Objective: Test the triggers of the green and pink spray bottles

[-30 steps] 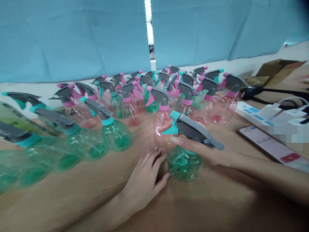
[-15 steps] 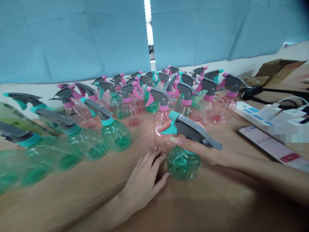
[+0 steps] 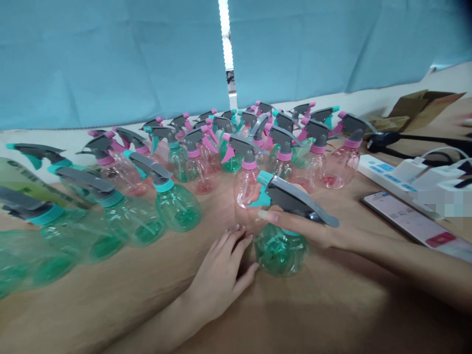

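Observation:
A green spray bottle (image 3: 280, 251) with a grey and teal trigger head stands upright in front of me. My right hand (image 3: 302, 225) is wrapped round its neck just under the head, thumb along the near side; the other fingers are mostly hidden behind the bottle. To its left, my left hand (image 3: 224, 270) rests on the table with fingers loosely stretched and holds nothing. Its thumb and fingertips are close to the bottle's base; I cannot tell whether they touch it. Right behind stands a pink spray bottle (image 3: 245, 184).
Several green spray bottles (image 3: 177, 209) line the left side, and more pink and green ones crowd the back. On the right are a phone (image 3: 400, 214), a white power strip (image 3: 385, 172) with plugs, black straps (image 3: 387, 141) and a cardboard box (image 3: 424, 110). A blue cloth (image 3: 147, 59) hangs behind.
Almost nothing differs. The view has shifted very slightly; both hands and the green spray bottle keep their places.

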The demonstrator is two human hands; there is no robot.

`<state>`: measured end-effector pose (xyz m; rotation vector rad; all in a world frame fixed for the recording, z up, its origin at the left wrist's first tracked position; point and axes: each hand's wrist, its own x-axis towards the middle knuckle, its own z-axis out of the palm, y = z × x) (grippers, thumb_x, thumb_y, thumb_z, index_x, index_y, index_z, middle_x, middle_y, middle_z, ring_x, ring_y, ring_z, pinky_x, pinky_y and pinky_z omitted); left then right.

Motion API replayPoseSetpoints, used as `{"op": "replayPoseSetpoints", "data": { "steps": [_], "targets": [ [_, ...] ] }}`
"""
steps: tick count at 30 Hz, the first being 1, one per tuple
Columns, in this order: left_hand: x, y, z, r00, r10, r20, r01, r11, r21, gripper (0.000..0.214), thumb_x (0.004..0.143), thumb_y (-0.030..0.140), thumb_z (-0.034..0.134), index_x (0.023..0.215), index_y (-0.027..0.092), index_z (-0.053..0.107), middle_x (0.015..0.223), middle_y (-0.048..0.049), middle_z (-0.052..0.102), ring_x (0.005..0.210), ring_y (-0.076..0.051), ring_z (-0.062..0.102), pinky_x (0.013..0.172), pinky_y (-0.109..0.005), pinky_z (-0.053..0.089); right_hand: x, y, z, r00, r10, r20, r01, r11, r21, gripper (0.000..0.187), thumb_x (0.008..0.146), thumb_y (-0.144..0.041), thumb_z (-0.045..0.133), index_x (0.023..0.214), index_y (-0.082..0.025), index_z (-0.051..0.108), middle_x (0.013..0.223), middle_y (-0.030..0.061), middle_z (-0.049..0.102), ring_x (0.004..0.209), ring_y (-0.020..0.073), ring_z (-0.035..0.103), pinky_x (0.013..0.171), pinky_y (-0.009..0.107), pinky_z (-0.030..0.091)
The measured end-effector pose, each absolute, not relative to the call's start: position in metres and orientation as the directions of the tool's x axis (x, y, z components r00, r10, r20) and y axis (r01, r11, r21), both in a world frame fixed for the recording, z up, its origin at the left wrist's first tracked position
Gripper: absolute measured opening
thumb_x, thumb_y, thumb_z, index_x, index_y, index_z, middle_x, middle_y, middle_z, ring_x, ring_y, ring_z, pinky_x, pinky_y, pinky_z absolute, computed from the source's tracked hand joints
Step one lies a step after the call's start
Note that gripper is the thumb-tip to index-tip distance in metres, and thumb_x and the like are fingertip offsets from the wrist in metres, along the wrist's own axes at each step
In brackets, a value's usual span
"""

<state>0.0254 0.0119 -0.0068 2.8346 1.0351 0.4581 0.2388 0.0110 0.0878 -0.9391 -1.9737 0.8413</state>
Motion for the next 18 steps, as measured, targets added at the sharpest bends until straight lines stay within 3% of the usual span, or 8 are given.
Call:
{"op": "replayPoseSetpoints", "data": {
  "steps": [5,8,13,18],
  "targets": [
    [0.025,0.012,-0.006,0.725,0.641,0.253,0.615,-0.767,0.184,0.039,0.093,0.031,0.052,0.128,0.017,0.046,0.136,-0.0144,0.049,0.129,-0.031,0.041,0.101,-0.051,0.038,0.240,0.010,0.094,-0.437,0.821,0.367,0.268,0.509,-0.818,0.020,0.086,-0.021,0.057,0.072,-0.022,0.042,0.060,-0.0080,0.037,0.049,0.0063,0.031,0.046,0.021,0.031],
    [0.025,0.012,-0.006,0.726,0.640,0.253,0.615,-0.768,0.177,0.040,0.092,0.031,0.052,0.129,0.016,0.046,0.137,-0.0156,0.048,0.129,-0.032,0.041,0.101,-0.052,0.038,0.241,0.012,0.091,-0.436,0.823,0.364,0.280,0.509,-0.814,0.022,0.088,-0.025,0.054,0.070,-0.022,0.042,0.062,-0.0066,0.039,0.053,0.0073,0.036,0.049,0.021,0.033],
    [0.025,0.012,-0.007,0.725,0.644,0.246,0.621,-0.765,0.170,0.042,0.092,0.031,0.053,0.131,0.016,0.045,0.137,-0.0150,0.049,0.129,-0.032,0.042,0.101,-0.051,0.038,0.243,0.011,0.082,-0.395,0.839,0.374,0.371,0.518,-0.771,0.025,0.090,-0.042,0.049,0.078,-0.021,0.054,0.066,-0.0028,0.049,0.058,0.0098,0.043,0.055,0.023,0.039],
    [0.025,0.013,-0.008,0.724,0.641,0.255,0.617,-0.767,0.175,0.041,0.093,0.031,0.053,0.131,0.017,0.044,0.138,-0.0146,0.048,0.129,-0.032,0.042,0.101,-0.052,0.038,0.242,0.009,0.083,-0.370,0.855,0.364,0.350,0.491,-0.798,0.019,0.086,-0.037,0.057,0.075,-0.021,0.054,0.064,-0.0041,0.050,0.058,0.0094,0.047,0.052,0.021,0.040]
  ]
}}
